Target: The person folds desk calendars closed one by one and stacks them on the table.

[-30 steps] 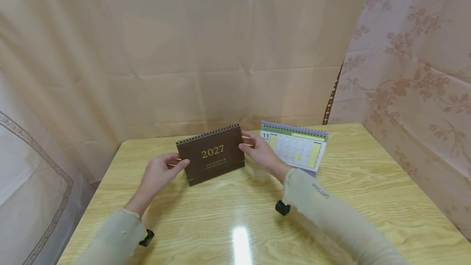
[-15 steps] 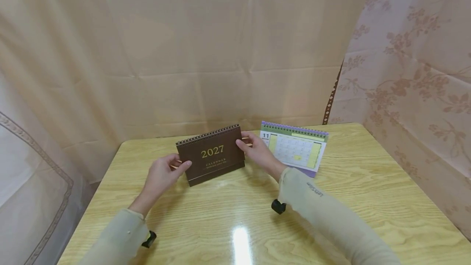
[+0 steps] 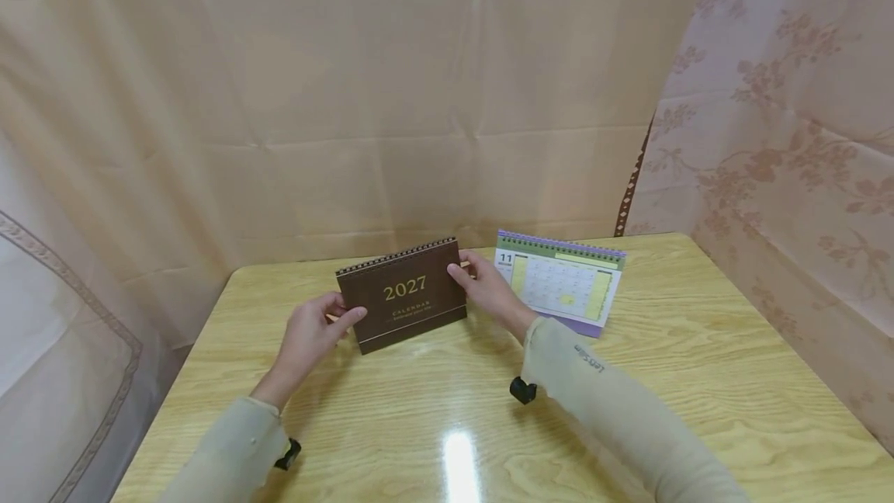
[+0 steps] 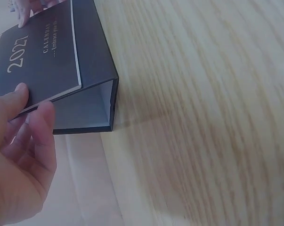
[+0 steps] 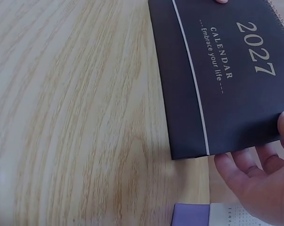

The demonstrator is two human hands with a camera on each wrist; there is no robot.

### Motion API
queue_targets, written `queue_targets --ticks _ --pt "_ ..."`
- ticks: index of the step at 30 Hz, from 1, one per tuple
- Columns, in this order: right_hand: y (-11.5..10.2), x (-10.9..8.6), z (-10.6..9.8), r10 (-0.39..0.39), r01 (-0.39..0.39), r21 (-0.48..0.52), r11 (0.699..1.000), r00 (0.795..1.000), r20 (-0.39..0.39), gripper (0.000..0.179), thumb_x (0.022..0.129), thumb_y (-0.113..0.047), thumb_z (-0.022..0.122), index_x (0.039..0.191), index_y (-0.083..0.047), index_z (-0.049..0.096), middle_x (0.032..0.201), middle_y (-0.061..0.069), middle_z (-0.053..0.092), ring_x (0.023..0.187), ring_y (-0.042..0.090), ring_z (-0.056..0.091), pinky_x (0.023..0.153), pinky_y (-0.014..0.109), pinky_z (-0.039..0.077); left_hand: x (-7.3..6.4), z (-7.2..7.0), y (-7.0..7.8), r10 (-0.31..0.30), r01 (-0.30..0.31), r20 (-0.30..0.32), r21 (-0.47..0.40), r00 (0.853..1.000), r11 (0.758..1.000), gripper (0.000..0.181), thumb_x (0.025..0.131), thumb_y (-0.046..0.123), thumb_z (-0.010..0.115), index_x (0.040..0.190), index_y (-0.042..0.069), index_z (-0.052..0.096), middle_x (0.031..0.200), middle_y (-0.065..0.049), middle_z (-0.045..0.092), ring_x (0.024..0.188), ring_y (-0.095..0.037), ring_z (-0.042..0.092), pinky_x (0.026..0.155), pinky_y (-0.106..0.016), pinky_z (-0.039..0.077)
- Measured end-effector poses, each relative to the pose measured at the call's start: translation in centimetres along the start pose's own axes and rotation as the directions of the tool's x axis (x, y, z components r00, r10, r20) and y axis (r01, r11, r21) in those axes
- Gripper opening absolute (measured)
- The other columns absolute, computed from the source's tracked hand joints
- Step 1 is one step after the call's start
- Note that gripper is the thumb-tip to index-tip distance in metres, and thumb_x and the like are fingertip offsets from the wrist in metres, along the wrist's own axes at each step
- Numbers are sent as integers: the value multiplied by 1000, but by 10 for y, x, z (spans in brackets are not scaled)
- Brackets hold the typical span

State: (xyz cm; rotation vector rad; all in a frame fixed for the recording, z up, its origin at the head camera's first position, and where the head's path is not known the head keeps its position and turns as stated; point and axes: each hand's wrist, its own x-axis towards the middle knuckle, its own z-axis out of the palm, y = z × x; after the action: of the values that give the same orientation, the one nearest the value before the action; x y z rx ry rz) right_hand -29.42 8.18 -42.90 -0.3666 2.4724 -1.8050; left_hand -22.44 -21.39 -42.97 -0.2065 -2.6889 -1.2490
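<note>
A brown desk calendar [image 3: 405,295] with gold "2027" lettering and a spiral binding on top stands upright on the table. At its left edge, my left hand [image 3: 310,332] pinches it, thumb on the front cover. The left wrist view shows the fingertips by the edge of the sheets, and the hollow side of the calendar's stand [image 4: 85,110]. My right hand [image 3: 492,293] grips the right edge, thumb on the cover and the other fingers partly hidden at the side and behind. In the right wrist view the brown calendar's front [image 5: 226,61] is seen close up.
A second desk calendar [image 3: 566,286], white and yellow with a purple base, stands just right of the brown one, partly behind my right hand. The wooden table [image 3: 391,425] ends at the back near a beige curtain [image 3: 363,99]. A floral cloth [image 3: 789,138] hangs on the right.
My right thumb has slid slightly left onto the cover, and my right forearm has shifted a little left. My left hand has moved slightly right. The brown desk calendar stays in place.
</note>
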Motion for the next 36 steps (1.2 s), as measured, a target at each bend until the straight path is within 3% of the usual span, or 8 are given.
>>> queue_targets --ticks 9,24,30,36 --pt "2 2 3 -7 7 10 1000 1000 -2 23 105 -21 57 123 -6 62 111 13 68 100 26 64 88 39 52 -1 -1 1 -31 31 8 29 999 999 27 95 32 74 89 7 65 91 -10 72 70 -29 72 51 -30 52" --pt "2 4 8 7 -4 40 999 999 -50 22 104 -20 60 121 -7 64 109 11 68 100 25 63 89 38 51 0 -5 0 -25 25 12 18 1000 1000 27 95 33 74 89 7 67 91 -10 73 70 -30 72 49 -31 52" --pt "2 2 6 9 -7 39 999 998 -61 20 104 -19 61 119 -7 66 108 12 68 99 25 63 80 33 52 1 -2 1 -11 11 -11 77 1000 997 30 94 36 75 84 9 65 86 -5 72 76 -23 68 62 -33 53" --pt "-1 -3 2 -16 11 -72 997 998 -65 21 103 -22 63 119 -9 67 107 12 68 90 23 63 68 29 52 -2 3 2 -39 40 -11 90 999 995 31 98 37 69 93 8 62 97 -10 70 85 -25 68 74 -42 56"
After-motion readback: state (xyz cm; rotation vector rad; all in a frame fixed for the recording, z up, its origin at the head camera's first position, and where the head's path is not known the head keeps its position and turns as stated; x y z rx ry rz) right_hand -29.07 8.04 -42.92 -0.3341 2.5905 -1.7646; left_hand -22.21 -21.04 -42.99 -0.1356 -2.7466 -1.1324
